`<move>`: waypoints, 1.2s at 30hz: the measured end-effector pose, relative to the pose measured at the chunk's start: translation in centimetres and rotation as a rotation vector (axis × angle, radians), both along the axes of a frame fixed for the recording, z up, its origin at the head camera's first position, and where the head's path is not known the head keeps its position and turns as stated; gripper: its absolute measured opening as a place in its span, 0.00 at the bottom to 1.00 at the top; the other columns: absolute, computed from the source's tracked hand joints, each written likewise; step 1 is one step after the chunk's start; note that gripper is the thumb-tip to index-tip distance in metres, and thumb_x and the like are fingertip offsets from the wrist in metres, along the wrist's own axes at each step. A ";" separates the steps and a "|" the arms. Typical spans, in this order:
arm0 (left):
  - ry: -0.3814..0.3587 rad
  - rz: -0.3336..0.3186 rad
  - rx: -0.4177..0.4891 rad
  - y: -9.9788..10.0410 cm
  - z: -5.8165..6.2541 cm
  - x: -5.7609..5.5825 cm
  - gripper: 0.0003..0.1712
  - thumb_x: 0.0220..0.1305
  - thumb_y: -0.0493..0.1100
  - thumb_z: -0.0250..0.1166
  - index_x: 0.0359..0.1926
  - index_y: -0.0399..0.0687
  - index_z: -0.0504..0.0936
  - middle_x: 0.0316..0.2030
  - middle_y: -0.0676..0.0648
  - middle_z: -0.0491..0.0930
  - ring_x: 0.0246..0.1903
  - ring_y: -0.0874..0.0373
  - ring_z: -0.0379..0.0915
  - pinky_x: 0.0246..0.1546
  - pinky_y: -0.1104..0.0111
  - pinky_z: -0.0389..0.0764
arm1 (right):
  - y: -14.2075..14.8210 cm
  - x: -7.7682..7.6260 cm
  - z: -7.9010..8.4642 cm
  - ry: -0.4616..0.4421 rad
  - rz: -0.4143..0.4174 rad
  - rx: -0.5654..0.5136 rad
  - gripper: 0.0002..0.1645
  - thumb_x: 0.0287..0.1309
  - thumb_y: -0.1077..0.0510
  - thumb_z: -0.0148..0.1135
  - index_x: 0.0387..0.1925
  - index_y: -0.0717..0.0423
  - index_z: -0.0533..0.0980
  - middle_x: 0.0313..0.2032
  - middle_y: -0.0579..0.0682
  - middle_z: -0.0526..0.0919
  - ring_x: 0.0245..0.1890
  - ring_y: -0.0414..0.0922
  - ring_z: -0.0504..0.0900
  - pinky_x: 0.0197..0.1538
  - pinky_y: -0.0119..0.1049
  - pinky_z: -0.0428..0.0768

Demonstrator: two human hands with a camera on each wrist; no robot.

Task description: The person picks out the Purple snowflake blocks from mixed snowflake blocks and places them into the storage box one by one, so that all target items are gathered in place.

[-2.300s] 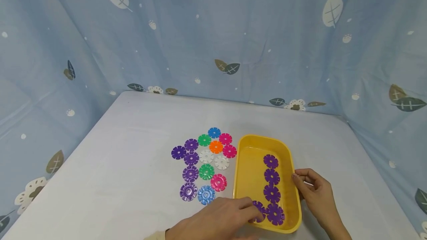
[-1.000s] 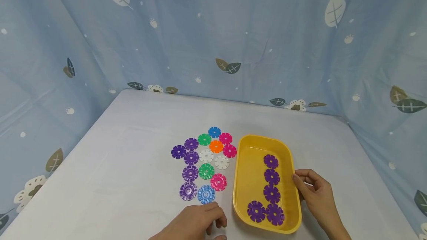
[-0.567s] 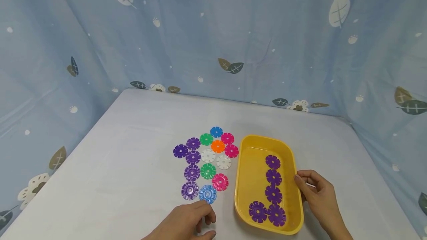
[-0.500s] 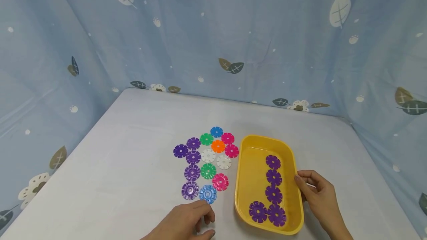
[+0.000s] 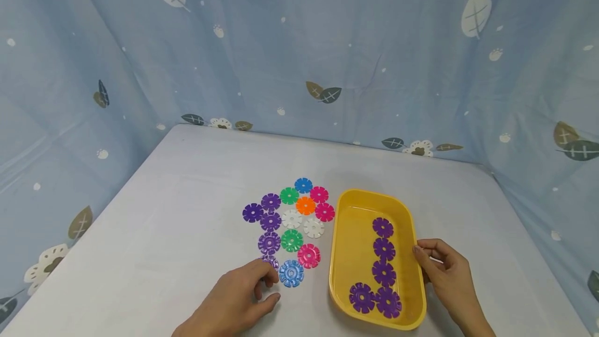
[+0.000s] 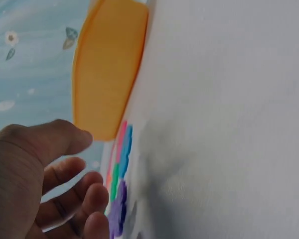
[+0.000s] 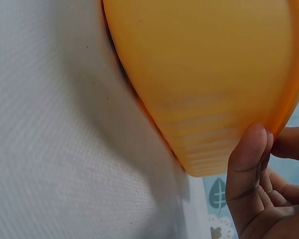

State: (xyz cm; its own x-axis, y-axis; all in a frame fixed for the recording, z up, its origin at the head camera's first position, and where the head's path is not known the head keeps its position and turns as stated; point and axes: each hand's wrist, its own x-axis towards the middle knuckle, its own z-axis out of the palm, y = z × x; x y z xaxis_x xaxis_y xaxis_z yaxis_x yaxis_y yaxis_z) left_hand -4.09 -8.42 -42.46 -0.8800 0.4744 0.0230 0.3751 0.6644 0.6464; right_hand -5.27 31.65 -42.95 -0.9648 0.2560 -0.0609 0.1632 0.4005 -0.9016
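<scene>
Your right hand (image 5: 444, 272) pinches the yellow tray (image 5: 353, 251) by its rim. Your left hand (image 5: 234, 295) is relaxed, grasping nothing, its fingers partly hiding a purple snowflake disc (image 5: 271, 261), a blue disc (image 5: 291, 273) just beside them

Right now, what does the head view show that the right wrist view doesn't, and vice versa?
Head only: the left hand, the five purple discs inside the yellow tray, and the multicoloured discs beside it.

Right wrist only: a close-up of the tray's outer wall on the right hand's side, with pale bands across it.

Both: the tray, the right hand pinching its rim, the white tabletop and the patterned blue curtain.
</scene>
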 end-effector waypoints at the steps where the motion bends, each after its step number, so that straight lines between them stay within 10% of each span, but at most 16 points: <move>1: 0.022 0.016 -0.002 -0.2 0.0 -0.1 0.13 0.57 0.46 0.74 0.42 0.58 0.80 0.34 0.64 0.75 0.29 0.71 0.69 0.33 0.75 0.79 | 0.0 0.0 0.0 -0.002 -0.001 0.000 0.23 0.69 0.49 0.61 0.52 0.65 0.75 0.37 0.55 0.83 0.24 0.47 0.83 0.26 0.40 0.83; 11: 0.193 0.191 -0.123 -0.5 -0.9 -0.9 0.20 0.48 0.50 0.79 0.41 0.58 0.80 0.38 0.62 0.72 0.34 0.67 0.69 0.36 0.74 0.79 | 0.0 0.0 -0.1 0.015 0.003 0.021 0.23 0.70 0.49 0.60 0.52 0.65 0.75 0.36 0.56 0.82 0.24 0.47 0.83 0.26 0.40 0.83; 36: 0.090 0.216 -0.143 -0.4 -1.4 -2.0 0.31 0.46 0.49 0.82 0.51 0.54 0.79 0.45 0.58 0.77 0.32 0.68 0.69 0.34 0.75 0.79 | -0.1 0.0 0.1 -0.006 -0.005 0.018 0.23 0.69 0.48 0.61 0.52 0.64 0.75 0.36 0.56 0.83 0.23 0.48 0.83 0.26 0.40 0.83</move>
